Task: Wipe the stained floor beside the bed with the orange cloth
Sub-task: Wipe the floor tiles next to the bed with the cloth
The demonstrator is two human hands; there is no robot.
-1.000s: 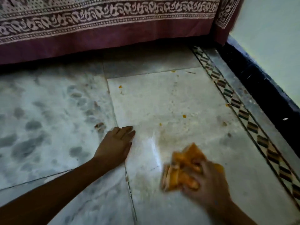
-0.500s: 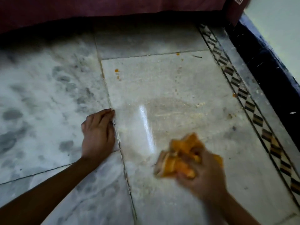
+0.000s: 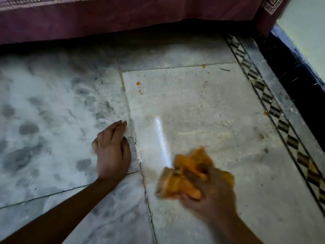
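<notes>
1. The step in hand looks like the wiping itself. The right hand grips the bunched orange cloth, fingers curled round it, low over a pale tile of the floor. Both are motion-blurred, so I cannot tell whether the cloth touches the tile.
2. The left hand lies flat on the floor, fingers straight and together, just across the tile joint to the left of the cloth hand. It seems to serve as a prop.
3. Marks remain:
   - An orange spot lies ahead of the left hand's fingertips.
   - A second spot lies further on toward the bed.
   - A third spot lies well ahead and to the right of the cloth hand, by the patterned border strip.
   - Pale gritty smears lie just ahead of the cloth.
4. The next move, as I judge it, calls for pressing the cloth down and sweeping it forward to reach those spots.
5. No brand, label or readable writing shows; the bed cover carries only a woven pattern.
</notes>
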